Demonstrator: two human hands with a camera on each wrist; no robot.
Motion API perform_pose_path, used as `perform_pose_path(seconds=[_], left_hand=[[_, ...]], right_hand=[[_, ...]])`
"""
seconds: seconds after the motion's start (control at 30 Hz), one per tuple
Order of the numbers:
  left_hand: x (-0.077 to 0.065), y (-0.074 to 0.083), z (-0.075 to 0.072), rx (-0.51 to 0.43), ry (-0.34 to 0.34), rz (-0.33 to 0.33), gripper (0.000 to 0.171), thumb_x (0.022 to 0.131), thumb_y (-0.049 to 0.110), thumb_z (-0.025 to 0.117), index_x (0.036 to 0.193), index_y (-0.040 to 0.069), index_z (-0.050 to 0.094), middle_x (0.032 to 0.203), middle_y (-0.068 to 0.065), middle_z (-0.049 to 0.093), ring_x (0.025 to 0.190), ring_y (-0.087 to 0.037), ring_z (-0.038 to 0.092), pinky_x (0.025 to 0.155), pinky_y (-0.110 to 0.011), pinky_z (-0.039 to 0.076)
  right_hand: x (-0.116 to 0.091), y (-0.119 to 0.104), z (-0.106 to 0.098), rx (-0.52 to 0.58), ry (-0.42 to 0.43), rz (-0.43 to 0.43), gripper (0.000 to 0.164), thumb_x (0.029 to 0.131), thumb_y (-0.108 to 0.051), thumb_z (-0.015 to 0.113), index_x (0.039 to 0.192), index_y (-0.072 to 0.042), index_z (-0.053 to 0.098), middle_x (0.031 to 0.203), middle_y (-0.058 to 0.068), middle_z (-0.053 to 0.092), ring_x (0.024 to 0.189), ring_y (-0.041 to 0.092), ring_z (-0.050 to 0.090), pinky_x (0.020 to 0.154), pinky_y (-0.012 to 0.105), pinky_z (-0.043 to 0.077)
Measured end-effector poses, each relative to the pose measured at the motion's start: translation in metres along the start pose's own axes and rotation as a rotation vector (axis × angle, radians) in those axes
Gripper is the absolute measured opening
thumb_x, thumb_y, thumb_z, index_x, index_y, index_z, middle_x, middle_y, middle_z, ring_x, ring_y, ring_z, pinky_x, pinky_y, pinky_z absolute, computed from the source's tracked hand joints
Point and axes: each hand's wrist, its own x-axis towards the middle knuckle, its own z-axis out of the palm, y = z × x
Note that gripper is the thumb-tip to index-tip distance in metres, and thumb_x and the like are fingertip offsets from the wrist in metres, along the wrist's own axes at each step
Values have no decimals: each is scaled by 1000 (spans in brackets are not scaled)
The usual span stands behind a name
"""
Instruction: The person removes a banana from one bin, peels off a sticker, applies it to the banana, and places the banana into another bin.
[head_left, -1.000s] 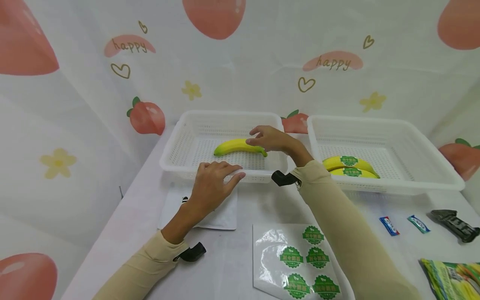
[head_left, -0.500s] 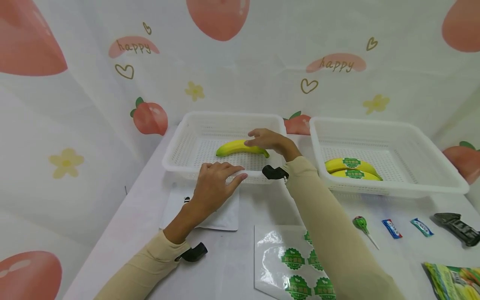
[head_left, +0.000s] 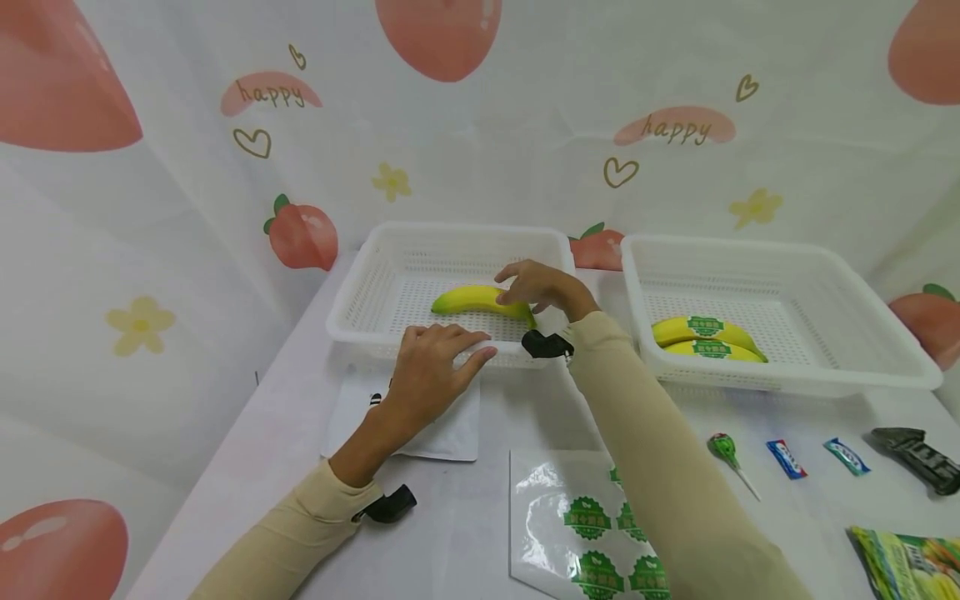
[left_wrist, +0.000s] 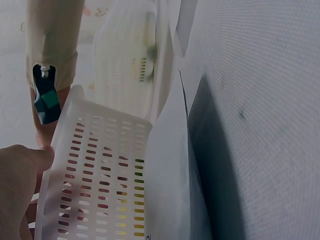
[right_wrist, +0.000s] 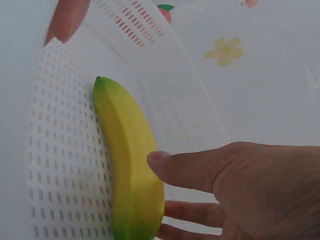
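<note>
yellow with green ends, one banana (head_left: 471, 298) lies under the right hand (head_left: 536, 282), inside a white plastic basket (head_left: 358, 340) with slotted walls. the right hand is part open above the stem end: one finger reaches out over the banana without curling, a digit tip meets its side, and two more fingers come up against its edge further toward the stem; whether they hold it firmly, i cannot tell. to the left of that hand, and nearer the body, the left hand (head_left: 431, 375) grips the basket's near rim, fingers bent over it and thumb on the outer side. below the left hand a white packet (head_left: 457, 433) lies flat on the white table (head_left: 277, 483), partly covered by it. a glossy sheet of green round stickers (head_left: 540, 483) lies nearer the body than both hands, partly under the right sleeve (head_left: 652, 467). to the right of the right hand, a second white basket (head_left: 825, 379) holds two labelled bananas (head_left: 735, 336) side by side; in front of it are a lollipop (head_left: 723, 447), two small wrapped sweets (head_left: 786, 459) and a black wrapper (head_left: 922, 458).
</note>
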Motion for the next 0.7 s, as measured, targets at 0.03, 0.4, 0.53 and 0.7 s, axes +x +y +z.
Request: perform_pose_path(seconds=[0.03,0.4,0.53,0.7], left_hand=[[0,0,0,-1,1,1,29,100,36,75,121,16,81,108,-2,80,102,-26,72,90,-51,47],[0,1,1,-2,3,-4,29,98,34,78,121,16,81,108,-3,80,102,-27,72,89,-52,47],[-1,1,2,-5,2,-10,30,98,34,79,121,16,81,108,-3,80,103,-27,72,90,-52,47],[-1,0,1,4,-4,-9,31,99,37,76,122,17,81,109,-3,80,104,-26,72,91,-51,46]], right_hand=[[0,0,0,-1,-9,12,58,105,-23,67,159,-14,47,169,11,34,143,36,49,112,55,49],[1,-6,2,-54,-87,112,62,102,-12,70,159,-8,45,152,18,53,129,33,59,108,45,53],[2,-6,3,-72,-106,114,60,101,-7,71,157,-6,48,147,18,57,119,30,63,104,40,56],[0,-8,0,-115,-96,78,58,100,-7,72,154,-5,52,149,17,56,113,27,69,103,38,57]])
